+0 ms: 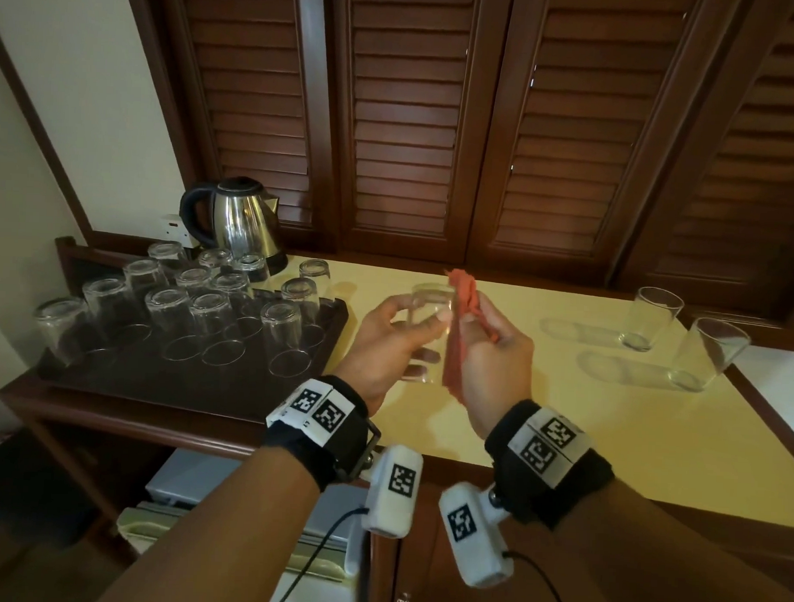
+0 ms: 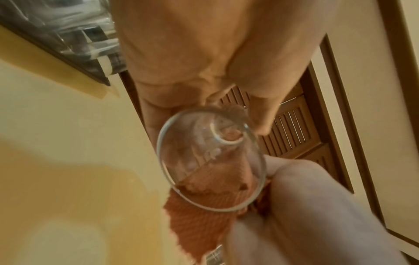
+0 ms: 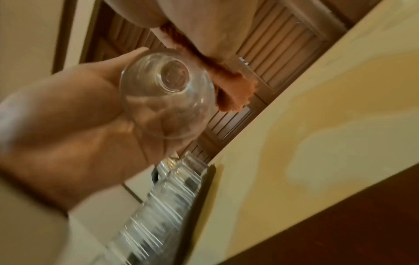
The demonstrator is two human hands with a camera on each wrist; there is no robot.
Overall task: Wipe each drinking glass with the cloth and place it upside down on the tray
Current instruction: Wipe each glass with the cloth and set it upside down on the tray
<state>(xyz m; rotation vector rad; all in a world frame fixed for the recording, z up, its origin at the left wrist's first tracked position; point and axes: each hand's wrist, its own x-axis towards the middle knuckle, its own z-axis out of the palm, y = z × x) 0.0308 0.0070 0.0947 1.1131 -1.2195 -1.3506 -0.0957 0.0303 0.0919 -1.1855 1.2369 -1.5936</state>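
Glasses already turned mouth-down [image 1: 170,311] crowd the tray [image 1: 194,383] at the surface's left end, about fourteen as far as the wide lens lets me count. Mid-surface, above the front edge, the left hand [image 1: 384,345] wraps its fingers round the glass [image 1: 430,329] being wiped, mouth toward the person. The right hand [image 1: 492,353] pinches the cloth [image 1: 465,303] against its side. Two upright glasses [image 1: 651,318] wait near the right edge, so wiping is nearly through.
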